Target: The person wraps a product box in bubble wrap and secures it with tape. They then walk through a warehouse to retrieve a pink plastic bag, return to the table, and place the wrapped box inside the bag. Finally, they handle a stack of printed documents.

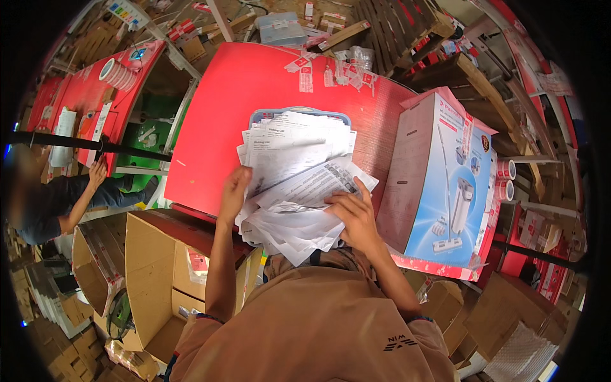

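A thick, uneven stack of printed paper sheets (291, 143) lies in a blue-grey plastic tray (300, 111) on a red-topped table (215, 95). My left hand (236, 191) holds the left edge of the papers, its fingers curled around them. On the right side, my right hand (352, 210) rests on a tilted printed sheet (310, 184) with its fingers spread, the index finger raised near the sheet's corner. Loose, curled sheets (291, 229) hang over the near side, between both hands and my body. Whether the right thumb pinches a sheet is hidden.
A large blue and white mop carton (444, 186) stands on the table's right side. Torn tape pieces (341, 71) stick to the far edge. Open cardboard boxes (148, 267) stand at lower left. Beyond them, a person (76, 200) reaches to another red table (110, 100).
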`<move>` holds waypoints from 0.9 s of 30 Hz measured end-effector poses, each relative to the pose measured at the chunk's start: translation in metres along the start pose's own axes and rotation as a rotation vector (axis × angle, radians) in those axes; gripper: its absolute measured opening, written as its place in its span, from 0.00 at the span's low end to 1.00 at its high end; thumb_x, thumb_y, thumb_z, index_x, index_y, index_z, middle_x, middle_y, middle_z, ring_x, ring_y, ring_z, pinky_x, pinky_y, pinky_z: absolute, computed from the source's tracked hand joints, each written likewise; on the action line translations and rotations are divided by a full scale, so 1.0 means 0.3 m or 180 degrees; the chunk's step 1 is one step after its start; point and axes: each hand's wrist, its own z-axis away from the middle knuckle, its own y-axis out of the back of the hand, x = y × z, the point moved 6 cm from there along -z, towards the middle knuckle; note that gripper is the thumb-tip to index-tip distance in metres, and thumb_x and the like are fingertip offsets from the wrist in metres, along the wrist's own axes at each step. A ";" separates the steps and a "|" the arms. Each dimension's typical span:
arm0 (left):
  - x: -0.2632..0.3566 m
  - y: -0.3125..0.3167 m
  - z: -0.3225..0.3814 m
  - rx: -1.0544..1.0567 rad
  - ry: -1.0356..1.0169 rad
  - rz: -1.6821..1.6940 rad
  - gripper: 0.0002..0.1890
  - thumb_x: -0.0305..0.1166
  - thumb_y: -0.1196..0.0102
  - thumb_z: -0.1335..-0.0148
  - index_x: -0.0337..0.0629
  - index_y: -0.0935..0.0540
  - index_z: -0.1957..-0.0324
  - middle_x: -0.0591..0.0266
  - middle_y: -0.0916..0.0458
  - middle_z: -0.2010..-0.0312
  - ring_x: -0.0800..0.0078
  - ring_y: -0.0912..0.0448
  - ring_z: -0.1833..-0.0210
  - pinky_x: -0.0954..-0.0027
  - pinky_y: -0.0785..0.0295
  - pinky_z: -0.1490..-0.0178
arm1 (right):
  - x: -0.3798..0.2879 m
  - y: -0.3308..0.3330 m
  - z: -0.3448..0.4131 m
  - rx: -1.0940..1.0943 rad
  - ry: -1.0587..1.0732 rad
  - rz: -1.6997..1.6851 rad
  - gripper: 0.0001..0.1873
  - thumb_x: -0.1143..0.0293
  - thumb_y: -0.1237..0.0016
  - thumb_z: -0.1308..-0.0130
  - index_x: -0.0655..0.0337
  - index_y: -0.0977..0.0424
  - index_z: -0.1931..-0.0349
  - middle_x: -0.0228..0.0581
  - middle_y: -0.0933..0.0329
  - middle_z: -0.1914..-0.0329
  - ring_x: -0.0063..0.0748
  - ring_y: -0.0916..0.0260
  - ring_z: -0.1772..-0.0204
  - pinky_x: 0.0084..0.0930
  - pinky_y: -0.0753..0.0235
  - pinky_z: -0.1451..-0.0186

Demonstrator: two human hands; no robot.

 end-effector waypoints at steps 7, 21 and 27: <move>0.078 -0.111 -0.162 0.0015 -0.1099 -0.1228 0.16 0.38 0.45 0.30 0.33 0.17 0.55 0.52 0.18 0.53 0.59 0.21 0.51 0.64 0.29 0.45 | 0.004 -0.013 0.010 0.0431 -0.0315 -0.0371 0.19 0.86 0.49 0.64 0.61 0.24 0.66 0.36 0.20 0.61 0.40 0.24 0.51 0.46 0.36 0.33; 0.217 -0.272 -0.229 0.0182 -0.1903 -0.2257 0.23 0.25 0.34 0.47 0.45 0.18 0.46 0.56 0.21 0.62 0.56 0.24 0.58 0.58 0.28 0.53 | 0.011 0.013 -0.062 0.0376 -0.0286 0.0074 0.21 0.86 0.49 0.62 0.57 0.19 0.65 0.43 0.31 0.36 0.51 0.40 0.28 0.48 0.41 0.28; 0.286 -0.324 0.104 -0.1274 -0.1464 -0.1192 0.14 0.16 0.37 0.47 0.41 0.14 0.58 0.61 0.20 0.67 0.69 0.20 0.64 0.70 0.25 0.60 | -0.018 0.018 -0.090 0.0113 -0.0121 0.0070 0.16 0.82 0.46 0.59 0.59 0.19 0.66 0.46 0.27 0.38 0.48 0.38 0.27 0.55 0.51 0.22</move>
